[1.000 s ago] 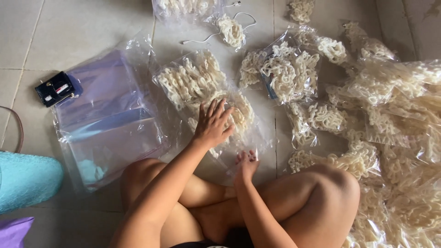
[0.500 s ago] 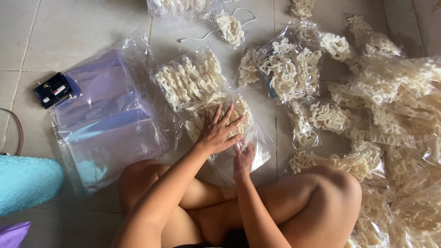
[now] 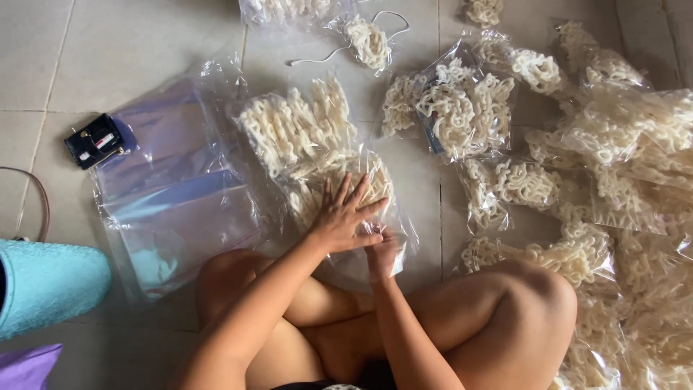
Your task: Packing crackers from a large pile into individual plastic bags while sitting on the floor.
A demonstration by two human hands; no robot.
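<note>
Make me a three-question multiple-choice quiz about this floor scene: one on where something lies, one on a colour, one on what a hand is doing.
1. Where does the small black box lie?
A. On the person's knee
B. At the left, by the stack of empty clear bags
C. Inside a filled bag

2. What colour is the padded thing at the left edge?
A. Turquoise
B. Red
C. Black

3. What is the left hand doing?
A. Hanging in the air
B. Holding the box
C. Pressing flat, fingers spread, on a clear bag of pale cord pieces

Answers: B, it sits at the stack's upper left corner; A, plainly turquoise; C, its palm lies on the bag.
</note>
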